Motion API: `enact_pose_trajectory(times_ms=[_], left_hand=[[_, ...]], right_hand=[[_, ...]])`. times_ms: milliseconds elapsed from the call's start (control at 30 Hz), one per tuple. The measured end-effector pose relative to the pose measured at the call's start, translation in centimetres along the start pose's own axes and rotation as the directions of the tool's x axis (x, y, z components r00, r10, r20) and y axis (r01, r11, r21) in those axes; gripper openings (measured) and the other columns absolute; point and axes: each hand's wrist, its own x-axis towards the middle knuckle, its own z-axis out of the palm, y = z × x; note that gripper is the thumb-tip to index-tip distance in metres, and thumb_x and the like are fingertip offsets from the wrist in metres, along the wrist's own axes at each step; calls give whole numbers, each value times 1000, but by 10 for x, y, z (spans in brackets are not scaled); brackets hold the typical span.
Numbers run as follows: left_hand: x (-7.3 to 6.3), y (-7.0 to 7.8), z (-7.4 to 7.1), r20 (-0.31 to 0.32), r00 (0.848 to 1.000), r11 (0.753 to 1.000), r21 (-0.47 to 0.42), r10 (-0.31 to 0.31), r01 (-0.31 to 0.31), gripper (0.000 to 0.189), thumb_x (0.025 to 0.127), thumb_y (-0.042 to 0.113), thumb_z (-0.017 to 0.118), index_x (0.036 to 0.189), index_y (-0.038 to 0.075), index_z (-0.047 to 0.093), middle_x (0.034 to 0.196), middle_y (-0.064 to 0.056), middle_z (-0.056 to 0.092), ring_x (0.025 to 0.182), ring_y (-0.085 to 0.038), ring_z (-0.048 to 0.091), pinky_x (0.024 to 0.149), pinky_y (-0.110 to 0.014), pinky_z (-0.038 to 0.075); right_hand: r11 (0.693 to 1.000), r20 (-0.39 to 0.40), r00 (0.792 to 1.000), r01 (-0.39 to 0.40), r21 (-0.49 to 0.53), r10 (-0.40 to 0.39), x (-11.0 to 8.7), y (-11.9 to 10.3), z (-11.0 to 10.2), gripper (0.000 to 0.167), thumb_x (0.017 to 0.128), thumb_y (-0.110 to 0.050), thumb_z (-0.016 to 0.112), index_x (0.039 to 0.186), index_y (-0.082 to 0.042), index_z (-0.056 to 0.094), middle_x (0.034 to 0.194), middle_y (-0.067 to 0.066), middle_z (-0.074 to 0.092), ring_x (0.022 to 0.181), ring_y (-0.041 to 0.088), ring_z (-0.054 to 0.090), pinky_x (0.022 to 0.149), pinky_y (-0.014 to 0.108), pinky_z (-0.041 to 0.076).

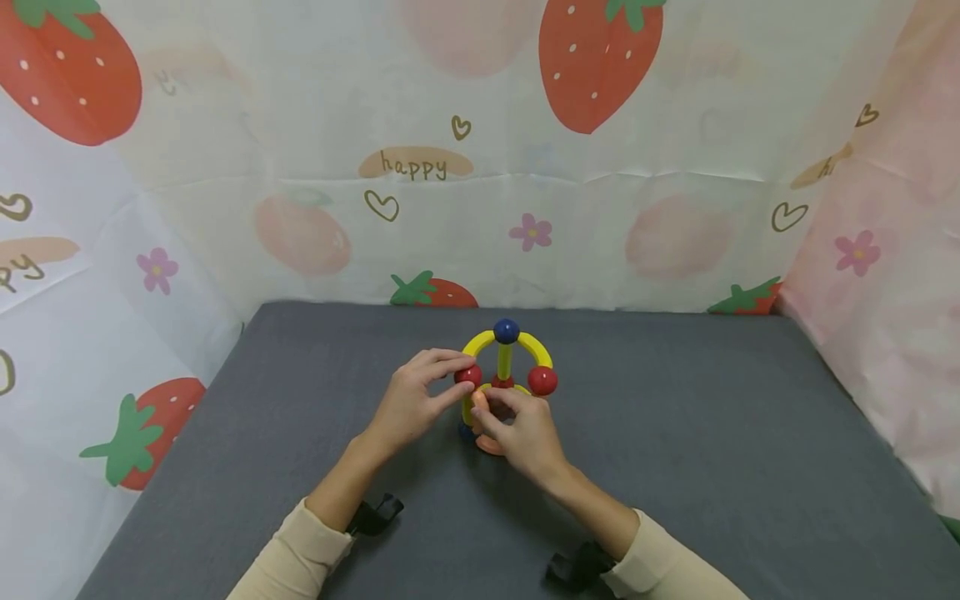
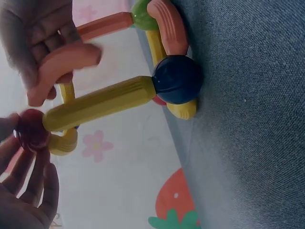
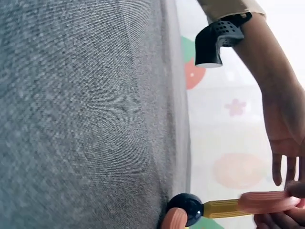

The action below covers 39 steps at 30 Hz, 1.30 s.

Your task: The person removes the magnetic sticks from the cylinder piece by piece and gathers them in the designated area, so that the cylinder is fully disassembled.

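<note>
A ball-and-stick frame stands on the table, with yellow curved sticks arching up to a blue ball point(image 1: 506, 331). My left hand point(image 1: 411, 402) pinches the red ball point(image 1: 468, 377) at its left side between thumb and fingers. Below that ball, an upright yellow stick point(image 2: 102, 104) runs down to a dark blue ball point(image 2: 177, 79) on the table. My right hand point(image 1: 534, 435) pinches a curved orange stick point(image 2: 64, 67) close to the same red ball; whether they touch cannot be told. Another red ball point(image 1: 542, 381) sits at the frame's right side.
At the base, a curved orange stick point(image 2: 170, 28) joins a green ball point(image 2: 142, 14) and the dark blue one. Grey cloth covers the table point(image 1: 712, 433). A strawberry-print curtain point(image 1: 480, 242) hangs behind and at both sides. Black wrist mounts point(image 1: 377, 514) sit under the forearms.
</note>
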Motion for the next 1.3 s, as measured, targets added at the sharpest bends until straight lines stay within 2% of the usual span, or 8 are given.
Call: enact_pose_trajectory(times_ms=[200,367,600,700,800,967,1167,1300], left_hand=[[1,0,-2,-13,1000,1000,5,-17,17,31,85,14,75,115,6,72,114,-7,69,105,-24,62,82,-41,57],[1,1,-2,4,1000,1000,-7,-26,26,31,86,15,74,115,5,72,115,-7,69,106,-25,62,83,-42,57],[1,3,-4,9,999,999,-4,-51,51,31,86,15,74,116,6,72,115,-7,69,106,-24,62,85,-40,56],[1,4,-4,13,998,998,1,-55,55,32,85,16,75,115,7,72,115,-7,69,105,-23,62,85,-40,56],[1,3,-4,11,999,999,1,-47,47,31,85,16,75,115,6,72,115,-7,69,105,-23,62,84,-40,56],[1,2,-4,-1,999,999,-8,-33,33,31,85,14,75,114,6,72,114,-7,69,104,-23,62,83,-40,57],[1,2,-3,4,1000,999,-9,-31,31,31,85,15,74,115,5,72,114,-8,69,103,-24,62,83,-41,57],[1,1,-3,6,999,999,-10,-37,37,31,85,15,75,114,5,72,114,-7,69,103,-24,62,83,-40,56]], right_hand=[[999,163,986,-43,24,39,-12,1,-7,15,89,-15,71,98,-3,73,72,3,70,62,7,65,64,20,56],[998,189,981,-58,21,53,-19,1,-19,17,87,-13,73,100,-2,73,75,3,71,63,7,65,65,22,56],[999,201,979,-16,-40,24,-25,-10,-47,18,86,-14,73,102,-5,73,77,0,71,69,5,67,70,21,57],[999,158,987,9,-42,-3,-26,-16,-64,19,85,-13,75,103,-7,74,80,-1,72,69,4,66,68,22,56],[998,78,996,50,-45,-47,-25,-23,-83,19,84,-11,75,103,-7,74,81,-2,72,69,3,64,66,22,56],[987,-30,990,134,-92,-138,-17,-22,-110,20,84,-4,74,104,-6,73,78,-1,73,70,5,66,68,18,54],[976,-126,980,130,-175,-153,4,7,-131,22,82,-2,75,104,-3,73,79,4,73,74,6,66,74,9,50],[953,-145,975,125,-276,-170,20,38,-140,24,81,-3,76,105,2,73,84,10,73,74,15,68,73,7,49]])
